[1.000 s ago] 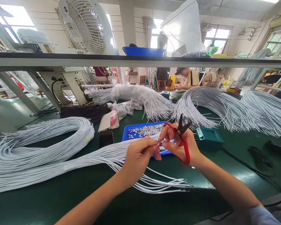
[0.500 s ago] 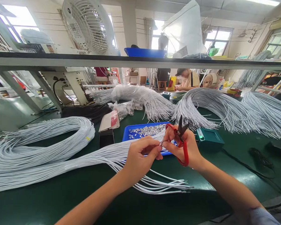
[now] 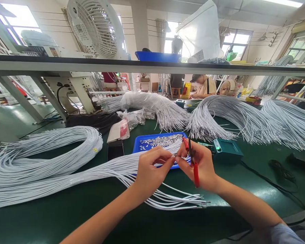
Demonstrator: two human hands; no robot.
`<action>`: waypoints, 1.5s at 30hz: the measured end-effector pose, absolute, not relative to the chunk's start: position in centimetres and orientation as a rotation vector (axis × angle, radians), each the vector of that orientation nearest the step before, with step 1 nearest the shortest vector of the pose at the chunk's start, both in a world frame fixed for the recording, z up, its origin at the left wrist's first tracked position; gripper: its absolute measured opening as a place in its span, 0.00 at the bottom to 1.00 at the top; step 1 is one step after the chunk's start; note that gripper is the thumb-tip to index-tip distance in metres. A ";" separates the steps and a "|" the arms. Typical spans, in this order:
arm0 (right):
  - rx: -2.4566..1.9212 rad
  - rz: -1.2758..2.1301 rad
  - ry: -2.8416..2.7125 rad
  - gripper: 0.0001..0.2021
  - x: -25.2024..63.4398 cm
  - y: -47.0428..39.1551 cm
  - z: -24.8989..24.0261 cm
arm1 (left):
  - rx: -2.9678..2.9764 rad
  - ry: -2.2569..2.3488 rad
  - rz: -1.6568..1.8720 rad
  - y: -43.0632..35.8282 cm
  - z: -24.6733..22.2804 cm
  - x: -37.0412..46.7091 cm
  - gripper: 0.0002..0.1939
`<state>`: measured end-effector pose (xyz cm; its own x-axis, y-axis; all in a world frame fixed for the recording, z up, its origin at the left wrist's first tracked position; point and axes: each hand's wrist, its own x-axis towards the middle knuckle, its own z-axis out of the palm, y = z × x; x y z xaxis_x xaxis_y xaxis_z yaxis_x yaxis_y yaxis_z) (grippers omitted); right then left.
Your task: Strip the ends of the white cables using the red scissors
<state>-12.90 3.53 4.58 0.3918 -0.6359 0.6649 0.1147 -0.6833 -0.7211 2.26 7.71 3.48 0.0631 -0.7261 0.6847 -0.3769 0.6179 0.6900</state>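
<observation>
My left hand [image 3: 150, 167] is closed in a pinch on the end of a white cable over the blue tray [image 3: 136, 146]. Fingertip to fingertip with it, my right hand [image 3: 205, 164] pinches at the same cable tip, whose detail is too small to make out. Red-handled scissors [image 3: 196, 175] hang on the right hand's fingers, dark blades pointing up. Small silvery metal pieces [image 3: 162, 140] lie scattered in the tray. A bundle of white cables [image 3: 96, 173] runs from the left under my left hand, with several loose cable ends [image 3: 183, 203] nearer me.
Coiled white cables [image 3: 86, 142] lie at the left, more bundles [image 3: 218, 112] at the back. A teal box [image 3: 228, 152] with a green light stands right of the tray. A dark phone [image 3: 115, 150] lies left of it. A shelf [image 3: 152, 67] crosses above; a person [image 3: 204, 86] sits beyond.
My right hand has turned, so the scissors' blades now look closed together and edge-on, and the handles sit lower. My left hand has hardly moved.
</observation>
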 end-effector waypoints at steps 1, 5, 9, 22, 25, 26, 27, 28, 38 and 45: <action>-1.944 -1.357 0.430 0.10 -12.9 3.6 4.5 | 0.946 -1.544 -0.343 7.7 3.5 2.3 0.03; -1.817 -1.440 0.441 0.06 -12.8 3.1 4.5 | 0.922 -1.534 -0.489 7.9 3.8 2.5 0.05; -1.762 -1.303 0.430 0.05 -12.8 2.5 4.8 | 0.873 -1.532 -0.706 7.9 3.9 2.6 0.09; -1.686 -1.256 0.329 0.12 -12.6 2.0 4.6 | 0.913 -1.506 -0.705 7.7 3.3 2.4 0.07; -1.688 -1.258 0.377 0.11 -12.6 1.9 5.0 | 0.924 -1.466 -0.591 7.5 3.4 2.7 0.04; -1.695 -1.262 0.388 0.11 -12.6 1.6 5.0 | 0.932 -1.461 -0.553 7.5 3.6 2.8 0.03; -1.709 -1.267 0.407 0.10 -12.5 1.1 5.0 | 0.939 -1.463 -0.514 7.5 3.7 2.9 0.03; -1.728 -1.271 0.439 0.09 -12.4 0.3 4.8 | 0.942 -1.477 -0.469 7.7 3.8 2.9 0.02; -1.840 -1.348 1.190 0.05 -12.6 -12.6 -2.4 | 0.658 -2.158 -0.636 11.1 1.1 -1.0 0.04; -1.813 -1.370 1.286 0.07 -13.6 -13.9 -3.5 | 0.678 -2.379 -0.780 10.3 -0.9 -1.5 0.04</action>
<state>-13.65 -13.88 -3.53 0.0353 -0.9025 0.4292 -0.3711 -0.4106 -0.8329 -1.46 10.33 -0.89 -0.7272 -0.6010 0.3317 -0.2877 0.7056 0.6476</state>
